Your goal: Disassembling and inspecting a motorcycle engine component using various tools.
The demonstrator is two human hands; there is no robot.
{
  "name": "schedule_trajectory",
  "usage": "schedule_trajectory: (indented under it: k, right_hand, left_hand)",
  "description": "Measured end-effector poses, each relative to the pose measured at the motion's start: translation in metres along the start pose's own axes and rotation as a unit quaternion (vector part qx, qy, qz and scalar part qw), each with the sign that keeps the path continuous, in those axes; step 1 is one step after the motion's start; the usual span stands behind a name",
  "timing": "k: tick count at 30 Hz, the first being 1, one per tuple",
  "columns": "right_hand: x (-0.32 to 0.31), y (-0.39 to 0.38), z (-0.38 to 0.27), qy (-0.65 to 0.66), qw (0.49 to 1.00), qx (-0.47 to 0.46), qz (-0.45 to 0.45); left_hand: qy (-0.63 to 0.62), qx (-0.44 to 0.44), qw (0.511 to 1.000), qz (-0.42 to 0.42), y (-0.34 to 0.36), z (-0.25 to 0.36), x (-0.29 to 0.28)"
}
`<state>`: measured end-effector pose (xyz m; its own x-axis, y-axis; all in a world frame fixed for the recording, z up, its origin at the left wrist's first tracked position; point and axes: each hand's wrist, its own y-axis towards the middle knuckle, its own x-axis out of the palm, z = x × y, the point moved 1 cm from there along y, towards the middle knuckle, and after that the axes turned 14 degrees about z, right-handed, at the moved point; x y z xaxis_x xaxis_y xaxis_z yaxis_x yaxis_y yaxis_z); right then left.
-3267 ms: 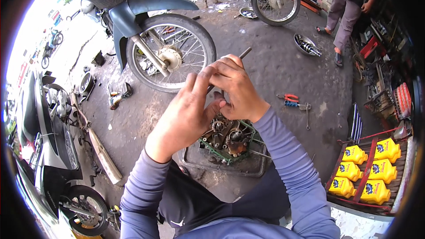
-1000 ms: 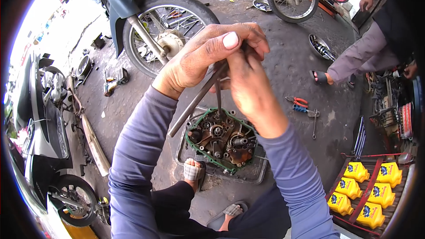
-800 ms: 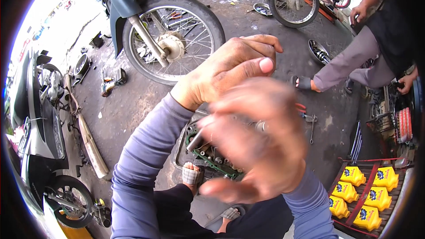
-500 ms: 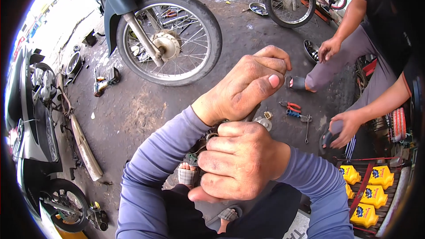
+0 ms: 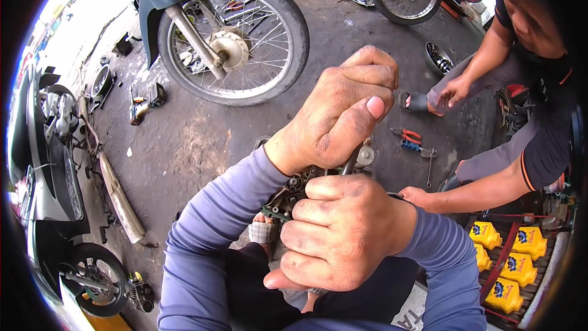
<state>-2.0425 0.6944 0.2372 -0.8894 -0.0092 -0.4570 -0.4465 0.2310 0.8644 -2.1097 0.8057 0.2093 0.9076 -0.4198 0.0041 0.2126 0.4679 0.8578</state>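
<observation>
My left hand (image 5: pixel 343 107) is closed in a fist in the middle of the view, thumb bent on top. Just below and nearer to me, my right hand (image 5: pixel 346 233) is also closed, fingers wrapped and knuckles up. A short stretch of dark rod (image 5: pixel 351 160) shows between the two fists; its ends are hidden inside or behind them, so its kind is unclear. Beneath my hands lies a partly covered engine assembly (image 5: pixel 283 198) with metal parts. A round pale metal part (image 5: pixel 365 155) shows just right of the rod.
A motorcycle front wheel (image 5: pixel 236 43) stands ahead. Red-handled pliers (image 5: pixel 407 134) and a wrench (image 5: pixel 430 171) lie on the floor to the right. A co-worker's hand (image 5: pixel 416 197) is close to my right wrist. Yellow bottles (image 5: pixel 519 268) sit in a rack at right; a motorcycle (image 5: pixel 52 165) is at left.
The co-worker has leaned in and reached a hand toward my right wrist. My left fist has shifted slightly up and left, my right slightly right. The rod now shows between them.
</observation>
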Motion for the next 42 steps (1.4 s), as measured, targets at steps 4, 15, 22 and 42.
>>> schedule_trajectory:
  k: [4, 15, 22, 42]
  right_hand:
    - [-0.012, -0.003, 0.007, 0.046, 0.999, 0.007, -0.024]
    - [0.01, -0.019, 0.0, 0.243, 0.952, 0.07, 0.173]
    - [0.012, -0.004, -0.021, 0.099, 0.983, 0.141, 0.062]
    - [0.001, 0.038, -0.015, -0.323, 0.827, 0.444, -0.118]
  left_hand:
    - [0.128, 0.032, 0.988, 0.076, 0.001, 0.004, -0.022]
    - [0.422, 0.133, 0.896, 0.043, -0.018, 0.046, -0.056]
    - [0.318, 0.195, 0.928, 0.004, -0.011, 0.036, -0.078]
    - [0.355, 0.157, 0.921, 0.016, -0.002, 0.03, -0.066]
